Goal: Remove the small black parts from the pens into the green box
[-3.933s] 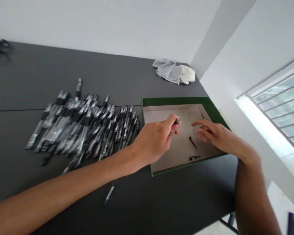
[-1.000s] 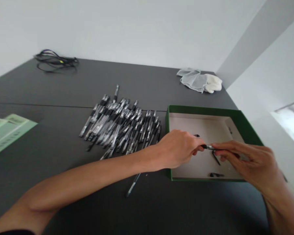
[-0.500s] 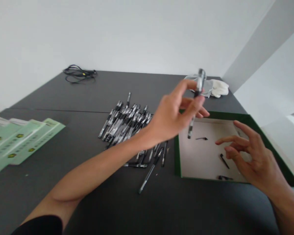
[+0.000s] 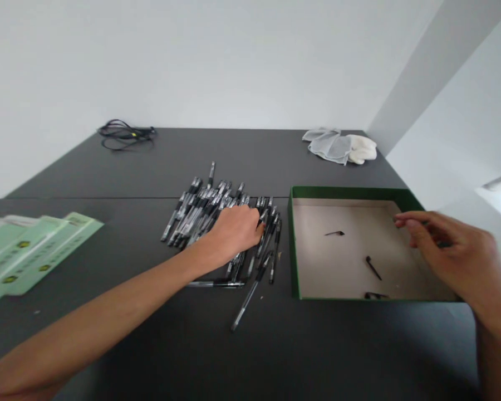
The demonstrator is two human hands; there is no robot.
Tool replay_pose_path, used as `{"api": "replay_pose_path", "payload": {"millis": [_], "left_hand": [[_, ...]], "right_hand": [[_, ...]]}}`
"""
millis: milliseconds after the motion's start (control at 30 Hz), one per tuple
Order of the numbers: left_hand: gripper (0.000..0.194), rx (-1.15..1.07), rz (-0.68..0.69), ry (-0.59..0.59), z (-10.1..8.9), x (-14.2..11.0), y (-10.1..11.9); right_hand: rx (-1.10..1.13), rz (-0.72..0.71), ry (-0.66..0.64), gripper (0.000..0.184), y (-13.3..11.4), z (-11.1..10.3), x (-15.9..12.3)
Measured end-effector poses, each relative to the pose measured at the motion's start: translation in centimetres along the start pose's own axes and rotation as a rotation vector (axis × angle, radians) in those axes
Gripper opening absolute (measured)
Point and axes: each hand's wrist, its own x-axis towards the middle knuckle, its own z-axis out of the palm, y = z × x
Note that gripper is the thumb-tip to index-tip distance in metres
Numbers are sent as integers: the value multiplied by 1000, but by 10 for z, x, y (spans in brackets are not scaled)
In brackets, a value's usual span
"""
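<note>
My left hand (image 4: 237,231) is down at the right part of a pile of black-and-clear gel pens (image 4: 198,209). Its fingers are curled closed around a pen (image 4: 264,216), though most of the grip is hidden beneath the hand. Over the right side of a shallow green box (image 4: 293,245), my right hand (image 4: 451,245) has its thumb and fingers drawn together. Whatever it may hold is too small or too hidden to name. Several small black hooked pieces, one (image 4: 373,268) near the middle, lie on the box's pale floor.
A single pen (image 4: 250,295) lies slanted in front of the pile. Green printed packets (image 4: 45,250) are fanned out at the left. A coiled black cable (image 4: 125,133) rests at the back left, white gloves or cloth (image 4: 338,146) at the back right. Behind the table stands a wall.
My left hand, which held a pen up above the box, has moved left and down to the pile. My right hand has shifted slightly right, its fingers drawing together.
</note>
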Motion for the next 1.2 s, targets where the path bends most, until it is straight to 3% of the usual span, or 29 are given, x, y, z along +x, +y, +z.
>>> {"api": "replay_pose_path", "payload": {"millis": [167,300,433,567,700,800,933,1000,1100,1200], "left_hand": [[38,57,42,98,-1,12,9],[33,56,111,125,8,29,13],[33,48,148,125,12,40,16],[32,50,137,71,11,45,20],[32,26,93,17,10,48,25],[36,-21,48,58,8,51,24],[36,-164,-52,189,-2,54,15],[33,-291,-32,273,-9,52,11],[27,-605,127,404,-18,44,14],[25,-925,296,437,-23,30,29]], "right_hand": [[-6,-65,-126,33,10,7,1],[-24,-118,-304,43,19,14,1],[-105,-57,-507,38,24,11,0],[-149,-34,-625,34,21,9,1],[-174,-16,-722,24,16,24,7],[-198,-13,-758,21,13,37,12],[-204,-39,-774,15,12,46,13],[-197,-61,-766,12,12,48,11],[-173,-107,-725,11,10,47,9],[-124,-174,-653,18,5,43,8]]}}
